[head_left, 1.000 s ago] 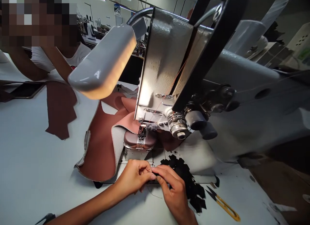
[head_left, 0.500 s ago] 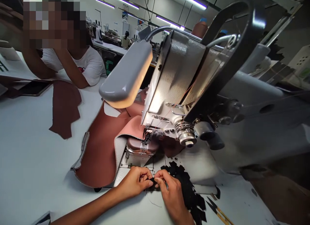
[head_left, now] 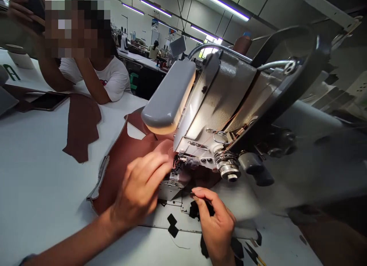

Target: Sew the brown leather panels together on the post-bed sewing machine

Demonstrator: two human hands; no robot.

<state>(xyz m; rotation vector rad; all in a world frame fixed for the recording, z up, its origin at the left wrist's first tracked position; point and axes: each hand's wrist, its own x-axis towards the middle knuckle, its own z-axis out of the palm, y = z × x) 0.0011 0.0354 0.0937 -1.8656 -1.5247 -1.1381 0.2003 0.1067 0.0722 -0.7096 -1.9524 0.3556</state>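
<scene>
My left hand (head_left: 140, 185) is over the brown leather piece (head_left: 117, 170), fingers bent and together, fingertips beside the presser foot (head_left: 175, 166) of the sewing machine (head_left: 218, 98). The thumb and whatever the fingers hold are hidden. Lower right of the needle area, my right hand (head_left: 216, 220) pinches thumb and forefinger together; a thin dark edge of a small black piece (head_left: 191, 193) shows at their tips. Two black scraps (head_left: 172, 225) lie touching at the front edge of the machine bed, a loose thread below them. More black pieces (head_left: 195, 209) lie beside and under my right hand.
The grey lamp (head_left: 169, 98) hangs left of the machine head. Thread snips (head_left: 254, 254) lie at the lower right. Across the white table (head_left: 37, 163) a person leans beside a phone (head_left: 50, 101) and a brown leather offcut (head_left: 83, 128).
My hands have parted from the black pieces they held together. My left hand has moved up to the leather by the presser foot; my right hand has shifted slightly right and up.
</scene>
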